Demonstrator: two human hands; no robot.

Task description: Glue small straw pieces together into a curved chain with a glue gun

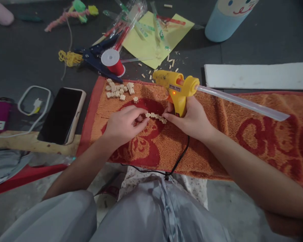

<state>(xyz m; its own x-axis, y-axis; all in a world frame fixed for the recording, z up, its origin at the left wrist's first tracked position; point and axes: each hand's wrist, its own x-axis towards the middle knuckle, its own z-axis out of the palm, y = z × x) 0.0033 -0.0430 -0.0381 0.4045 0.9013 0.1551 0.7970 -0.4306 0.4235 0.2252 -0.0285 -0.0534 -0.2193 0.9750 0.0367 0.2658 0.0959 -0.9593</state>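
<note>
A yellow glue gun (179, 88) with a lit orange light is held in my right hand (193, 117). A long clear glue stick (242, 102) sticks out of its back, and a black cord hangs below. Between my hands spans a short curved chain of small pale wooden pieces (156, 116). My left hand (125, 123) pinches its left end; my right thumb and fingertips are at its right end. Under both hands lies an orange and red towel (192, 158). A pile of small wooden stick bundles (118, 89) rests on the towel beyond my left hand.
To the left lie a phone (62, 116) and a white cable (49, 95). Behind are a red thread spool (116, 63), dark blue pliers (98, 55), yellow paper (131, 40) and wood scraps. A light blue bottle (223, 23) and a white board (257, 76) are at the right.
</note>
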